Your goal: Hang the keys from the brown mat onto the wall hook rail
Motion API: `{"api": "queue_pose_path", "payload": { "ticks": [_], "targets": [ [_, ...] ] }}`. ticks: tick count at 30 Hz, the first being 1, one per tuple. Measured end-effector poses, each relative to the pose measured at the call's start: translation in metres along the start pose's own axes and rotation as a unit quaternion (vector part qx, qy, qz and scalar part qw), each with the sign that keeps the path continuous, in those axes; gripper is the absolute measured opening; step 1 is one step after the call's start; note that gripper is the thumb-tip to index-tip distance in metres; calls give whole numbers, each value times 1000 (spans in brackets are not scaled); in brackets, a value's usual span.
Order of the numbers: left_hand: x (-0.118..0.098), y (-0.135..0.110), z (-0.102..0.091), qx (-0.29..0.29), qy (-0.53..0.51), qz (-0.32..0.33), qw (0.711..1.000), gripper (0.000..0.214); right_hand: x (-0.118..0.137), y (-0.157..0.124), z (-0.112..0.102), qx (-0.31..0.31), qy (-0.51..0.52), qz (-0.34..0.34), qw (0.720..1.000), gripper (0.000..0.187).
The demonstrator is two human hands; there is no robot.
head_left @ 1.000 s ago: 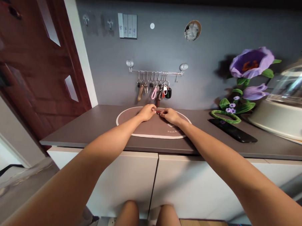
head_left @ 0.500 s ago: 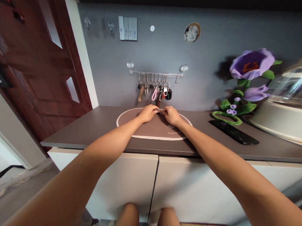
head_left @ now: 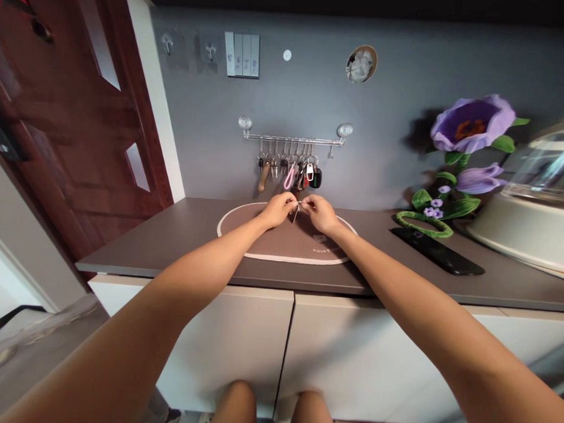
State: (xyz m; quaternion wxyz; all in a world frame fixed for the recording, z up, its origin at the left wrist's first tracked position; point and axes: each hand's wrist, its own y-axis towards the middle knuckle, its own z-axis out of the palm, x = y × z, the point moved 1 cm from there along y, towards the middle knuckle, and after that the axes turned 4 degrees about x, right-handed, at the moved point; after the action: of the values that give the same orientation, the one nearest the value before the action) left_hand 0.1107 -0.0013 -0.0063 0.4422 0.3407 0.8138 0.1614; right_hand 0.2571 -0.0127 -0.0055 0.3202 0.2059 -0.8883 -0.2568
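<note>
**Both hands pinch a small key above the mat**

The small key hangs between the two hands, just above the far part of the oval mat on the grey counter. Its long axis runs close to upright, leaning a little; the upper end sits at the fingertips and the lower end points down toward the mat. It is too small to be sure, but it looks like a slim metal key on a ring.

The left hand and the right hand meet knuckle to knuckle over it, each with thumb and forefinger closed on the top of the key and the other fingers curled under. Both arms are stretched far forward and converge from the lower corners, wrists held just clear of the mat.

On the wall directly behind the hands, a rail carries a bunch of hanging keys. A dark phone lies on the counter well to the right, near a purple flower.
</note>
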Motion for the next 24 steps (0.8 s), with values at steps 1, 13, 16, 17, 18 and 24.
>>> {"api": "queue_pose_path", "payload": {
  "ticks": [1, 13, 16, 17, 18, 24],
  "targets": [
    [0, 1, 1, -4, -19, -8, 1000, 10, 0, 0, 0, -6, 18, 8, 1000, 11],
    [5, 2, 6, -59, -209, -98, 971, 7, -7, 2, 15, 9, 308, 71, 949, 19],
    [5, 2, 7, -48, -219, -89, 970, 7, -7, 2, 14, 4, 337, 72, 939, 22],
    [5, 2, 7, -44, -222, -86, 970, 8, -7, 3, 14, 1, 344, 70, 936, 22],
    [5, 1, 7, -41, -223, -82, 971, 8, -7, 3, 13, -1, 348, 67, 935, 22],
    [2, 0, 8, -34, -180, -63, 981, 12, -8, 1, 4, -14, 314, 52, 948, 22]
  ]
}}
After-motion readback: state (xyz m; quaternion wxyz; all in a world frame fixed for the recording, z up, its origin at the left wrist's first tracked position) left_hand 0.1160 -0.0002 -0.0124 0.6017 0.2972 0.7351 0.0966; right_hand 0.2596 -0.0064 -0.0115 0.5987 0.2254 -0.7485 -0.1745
